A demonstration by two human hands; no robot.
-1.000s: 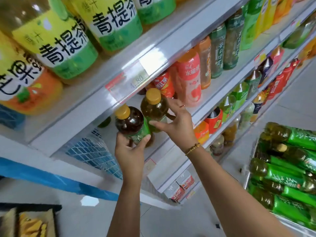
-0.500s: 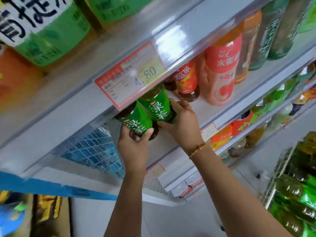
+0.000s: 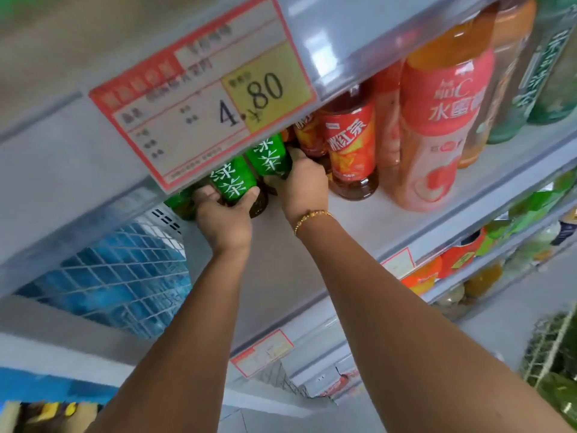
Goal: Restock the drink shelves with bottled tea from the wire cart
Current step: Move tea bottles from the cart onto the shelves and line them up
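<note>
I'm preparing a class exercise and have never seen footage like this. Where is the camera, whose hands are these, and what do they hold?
No machine here: a person wears one camera on the head, so you look along their own arms. The left hand grips a green-labelled plastic tea bottle; the right hand grips a second green-labelled tea bottle beside it. Both are at the grey metal shelf, under a red-and-yellow price tag. Red-labelled tea bottles stand to their right.

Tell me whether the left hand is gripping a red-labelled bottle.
No, the left hand grips a green-labelled bottle; the red-labelled bottles stand further right on the shelf.
</note>
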